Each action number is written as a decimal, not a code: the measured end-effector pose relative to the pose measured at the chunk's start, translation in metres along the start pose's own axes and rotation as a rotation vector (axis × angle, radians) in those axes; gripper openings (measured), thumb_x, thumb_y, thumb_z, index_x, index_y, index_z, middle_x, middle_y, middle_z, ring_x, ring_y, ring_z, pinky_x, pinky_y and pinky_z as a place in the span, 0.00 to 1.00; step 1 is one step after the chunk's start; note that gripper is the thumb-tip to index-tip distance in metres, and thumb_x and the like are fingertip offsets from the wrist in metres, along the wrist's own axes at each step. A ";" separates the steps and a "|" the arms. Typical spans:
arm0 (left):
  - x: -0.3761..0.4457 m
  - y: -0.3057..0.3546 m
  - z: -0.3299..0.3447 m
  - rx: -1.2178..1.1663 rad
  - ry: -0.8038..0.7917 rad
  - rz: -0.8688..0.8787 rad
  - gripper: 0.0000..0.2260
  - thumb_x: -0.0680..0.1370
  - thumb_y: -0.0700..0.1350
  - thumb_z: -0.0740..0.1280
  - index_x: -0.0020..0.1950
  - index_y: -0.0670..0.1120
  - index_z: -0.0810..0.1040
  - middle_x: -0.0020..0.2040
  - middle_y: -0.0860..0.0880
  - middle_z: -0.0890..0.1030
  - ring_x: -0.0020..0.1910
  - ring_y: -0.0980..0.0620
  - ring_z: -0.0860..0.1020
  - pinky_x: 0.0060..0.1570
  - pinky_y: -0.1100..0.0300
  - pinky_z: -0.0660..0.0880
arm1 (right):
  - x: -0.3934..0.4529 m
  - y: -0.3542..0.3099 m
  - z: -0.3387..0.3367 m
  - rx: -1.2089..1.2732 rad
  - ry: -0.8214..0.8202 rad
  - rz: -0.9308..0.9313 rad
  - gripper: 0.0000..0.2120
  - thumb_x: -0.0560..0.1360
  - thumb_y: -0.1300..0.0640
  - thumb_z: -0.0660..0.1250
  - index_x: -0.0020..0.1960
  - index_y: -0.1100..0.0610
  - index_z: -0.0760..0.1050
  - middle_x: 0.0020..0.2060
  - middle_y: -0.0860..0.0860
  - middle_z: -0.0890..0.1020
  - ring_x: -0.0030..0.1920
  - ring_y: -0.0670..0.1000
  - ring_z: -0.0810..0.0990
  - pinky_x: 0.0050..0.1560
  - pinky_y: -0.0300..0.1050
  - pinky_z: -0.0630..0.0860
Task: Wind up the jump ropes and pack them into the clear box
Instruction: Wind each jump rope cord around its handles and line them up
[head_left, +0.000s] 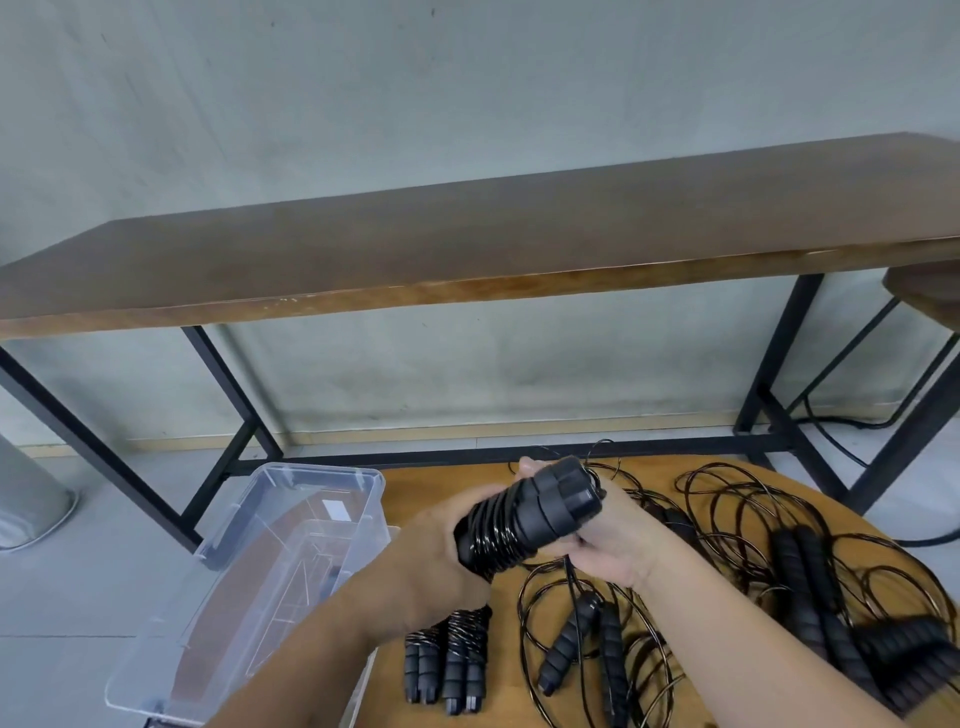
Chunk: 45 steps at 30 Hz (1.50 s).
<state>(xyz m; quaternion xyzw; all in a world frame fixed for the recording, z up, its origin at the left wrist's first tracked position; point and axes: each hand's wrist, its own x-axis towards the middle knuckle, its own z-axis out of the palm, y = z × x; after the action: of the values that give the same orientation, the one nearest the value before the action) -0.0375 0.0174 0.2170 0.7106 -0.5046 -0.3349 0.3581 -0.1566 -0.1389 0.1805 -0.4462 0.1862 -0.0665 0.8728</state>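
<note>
I hold a black jump rope bundle (524, 519) above the round wooden table (447, 483), its cord coiled round the paired foam handles. My left hand (441, 545) grips the wound lower end. My right hand (608, 540) grips the handle tops and pinches the loose cord. Two wound ropes (449, 660) lie on the table below my left wrist. Unwound ropes with handles (582, 639) lie in loose loops to the right. The clear box (270, 566) stands open at the table's left edge and holds no ropes that I can see.
A long brown bench-like table (467, 254) on black metal legs stands against the wall behind. More tangled black cord and handles (810, 577) cover the right of the round table. A black cable (852, 447) runs on the floor at right.
</note>
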 end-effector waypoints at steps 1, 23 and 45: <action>0.002 -0.001 0.001 -0.015 0.033 -0.005 0.34 0.63 0.28 0.68 0.60 0.59 0.75 0.47 0.49 0.81 0.42 0.52 0.79 0.38 0.63 0.75 | 0.000 0.002 0.000 -0.045 0.011 -0.018 0.09 0.75 0.53 0.70 0.45 0.59 0.78 0.32 0.52 0.66 0.33 0.49 0.57 0.34 0.43 0.54; 0.010 -0.022 0.021 0.306 0.400 -0.192 0.31 0.69 0.34 0.66 0.65 0.62 0.70 0.46 0.57 0.77 0.45 0.56 0.76 0.44 0.62 0.76 | -0.020 0.016 0.031 -1.002 0.276 0.006 0.17 0.84 0.52 0.53 0.50 0.59 0.77 0.29 0.45 0.74 0.29 0.42 0.69 0.34 0.35 0.67; 0.003 -0.027 0.029 0.772 0.165 -0.144 0.29 0.70 0.39 0.65 0.67 0.60 0.63 0.53 0.55 0.73 0.54 0.52 0.71 0.49 0.57 0.75 | -0.033 -0.039 0.060 -1.933 -0.073 0.012 0.08 0.76 0.55 0.66 0.43 0.57 0.81 0.36 0.51 0.82 0.36 0.49 0.77 0.38 0.45 0.77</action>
<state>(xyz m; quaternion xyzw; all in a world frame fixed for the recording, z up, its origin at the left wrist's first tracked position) -0.0476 0.0164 0.1786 0.8510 -0.5117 -0.0870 0.0797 -0.1615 -0.1074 0.2530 -0.9724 0.1355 0.1339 0.1345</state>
